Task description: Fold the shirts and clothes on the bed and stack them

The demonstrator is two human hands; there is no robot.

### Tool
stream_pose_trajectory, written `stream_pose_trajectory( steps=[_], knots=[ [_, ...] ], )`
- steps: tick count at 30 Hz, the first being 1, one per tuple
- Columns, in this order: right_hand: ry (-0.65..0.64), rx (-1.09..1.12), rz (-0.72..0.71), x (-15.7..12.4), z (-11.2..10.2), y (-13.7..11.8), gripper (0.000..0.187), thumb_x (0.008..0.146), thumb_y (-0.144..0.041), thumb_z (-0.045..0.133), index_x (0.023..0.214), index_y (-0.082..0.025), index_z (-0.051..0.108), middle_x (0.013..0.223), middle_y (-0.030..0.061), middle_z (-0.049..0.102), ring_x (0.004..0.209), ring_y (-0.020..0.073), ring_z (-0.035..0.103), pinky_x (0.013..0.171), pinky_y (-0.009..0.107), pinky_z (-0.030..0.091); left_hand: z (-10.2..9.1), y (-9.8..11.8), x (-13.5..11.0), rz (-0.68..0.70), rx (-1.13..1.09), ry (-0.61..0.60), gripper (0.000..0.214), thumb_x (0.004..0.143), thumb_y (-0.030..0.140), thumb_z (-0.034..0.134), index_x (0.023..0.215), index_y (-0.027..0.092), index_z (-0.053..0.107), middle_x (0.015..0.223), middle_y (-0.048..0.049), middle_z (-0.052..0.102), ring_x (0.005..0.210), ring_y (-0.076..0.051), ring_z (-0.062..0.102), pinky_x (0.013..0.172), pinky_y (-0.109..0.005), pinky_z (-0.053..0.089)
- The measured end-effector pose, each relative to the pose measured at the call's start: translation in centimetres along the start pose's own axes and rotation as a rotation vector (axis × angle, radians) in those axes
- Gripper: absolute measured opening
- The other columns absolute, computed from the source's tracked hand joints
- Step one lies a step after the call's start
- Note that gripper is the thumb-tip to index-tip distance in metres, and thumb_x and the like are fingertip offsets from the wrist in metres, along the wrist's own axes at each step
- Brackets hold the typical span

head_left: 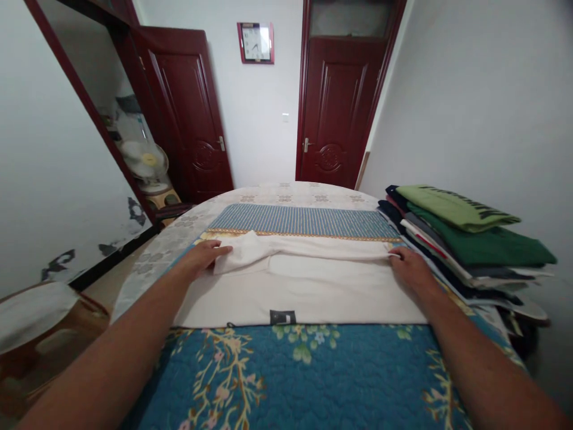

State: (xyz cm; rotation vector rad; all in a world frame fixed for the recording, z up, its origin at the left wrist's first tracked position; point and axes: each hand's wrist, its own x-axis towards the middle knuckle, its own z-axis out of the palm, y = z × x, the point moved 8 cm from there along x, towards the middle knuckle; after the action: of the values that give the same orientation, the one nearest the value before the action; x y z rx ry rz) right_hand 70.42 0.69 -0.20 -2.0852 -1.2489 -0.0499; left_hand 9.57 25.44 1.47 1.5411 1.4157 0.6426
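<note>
A white garment (304, 286) lies flat across a bed with a blue flowered quilt (295, 376); a small dark label shows at its near hem. My left hand (201, 257) rests on the garment's far left corner, fingers closed on a folded sleeve. My right hand (412, 269) pinches the far right edge of the same garment. The top strip of the cloth is folded over toward me between the two hands.
A stack of several folded clothes (465, 239), green ones on top, sits on the bed at the right against the wall. Two dark red doors (331, 101) stand ahead. A fan (145, 161) and a stool are at the left.
</note>
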Motion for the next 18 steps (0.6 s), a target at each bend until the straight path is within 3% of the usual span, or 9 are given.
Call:
stream_pose_trajectory(
  steps=[5, 9, 11, 14, 16, 18],
  knots=[
    [-0.025, -0.059, -0.028, -0.1, 0.5, 0.3, 0.026, 0.09, -0.034, 0.052, 0.101, -0.024, 0.073, 0.101, 0.0089, 0.078, 0.099, 0.0286, 0.071, 0.089, 0.037, 0.052, 1.2, 3.2, -0.8, 0.253, -0.093, -0.051, 0.03, 0.061, 0.045, 0.081, 0.075, 0.023, 0.068, 0.089, -0.0044, 0.079, 0.093, -0.03, 0.074, 0.08, -0.037, 0.056],
    [-0.037, -0.071, -0.04, 0.1, 0.9, 1.1, 0.028, 0.091, -0.034, 0.051, 0.103, -0.024, 0.074, 0.104, 0.0097, 0.079, 0.101, 0.0291, 0.071, 0.09, 0.037, 0.052, 2.1, 3.5, -3.6, 0.322, -0.002, -0.306, 0.036, 0.067, 0.049, 0.082, 0.062, 0.023, 0.059, 0.108, -0.0108, 0.082, 0.119, -0.035, 0.07, 0.101, -0.042, 0.054],
    [-0.042, -0.084, -0.04, 0.2, 1.1, 1.4, 0.028, 0.091, -0.034, 0.051, 0.104, -0.023, 0.074, 0.103, 0.0097, 0.079, 0.1, 0.0293, 0.071, 0.091, 0.038, 0.052, 1.8, 3.2, -4.6, 0.31, 0.029, -0.366, 0.039, 0.07, 0.052, 0.082, 0.062, 0.023, 0.057, 0.104, -0.0119, 0.082, 0.125, -0.036, 0.069, 0.106, -0.044, 0.051],
    [-0.043, -0.11, -0.041, 0.3, 1.2, 1.7, 0.028, 0.091, -0.035, 0.052, 0.103, -0.023, 0.074, 0.1, 0.0093, 0.078, 0.098, 0.0293, 0.071, 0.089, 0.037, 0.052, -0.2, 3.6, -5.0, 0.346, 0.004, -0.206, 0.041, 0.071, 0.054, 0.08, 0.063, 0.024, 0.053, 0.081, -0.0078, 0.076, 0.12, -0.036, 0.072, 0.105, -0.045, 0.051],
    [-0.042, -0.122, -0.053, 0.2, 1.2, 1.6, 0.027, 0.092, -0.035, 0.052, 0.103, -0.023, 0.074, 0.098, 0.0091, 0.078, 0.096, 0.029, 0.071, 0.087, 0.037, 0.051, -0.8, 4.3, -5.4, 0.378, 0.065, -0.105, 0.035, 0.073, 0.053, 0.077, 0.069, 0.024, 0.058, 0.082, -0.006, 0.074, 0.11, -0.034, 0.074, 0.1, -0.044, 0.052],
    [-0.037, -0.128, -0.069, 0.2, 1.2, 1.6, 0.027, 0.091, -0.034, 0.052, 0.103, -0.023, 0.074, 0.097, 0.0092, 0.078, 0.094, 0.0286, 0.071, 0.085, 0.036, 0.051, 0.0, 4.8, -6.3, 0.409, 0.214, -0.082, 0.03, 0.077, 0.053, 0.074, 0.084, 0.024, 0.068, 0.093, -0.0061, 0.075, 0.099, -0.031, 0.073, 0.092, -0.042, 0.054]
  ],
)
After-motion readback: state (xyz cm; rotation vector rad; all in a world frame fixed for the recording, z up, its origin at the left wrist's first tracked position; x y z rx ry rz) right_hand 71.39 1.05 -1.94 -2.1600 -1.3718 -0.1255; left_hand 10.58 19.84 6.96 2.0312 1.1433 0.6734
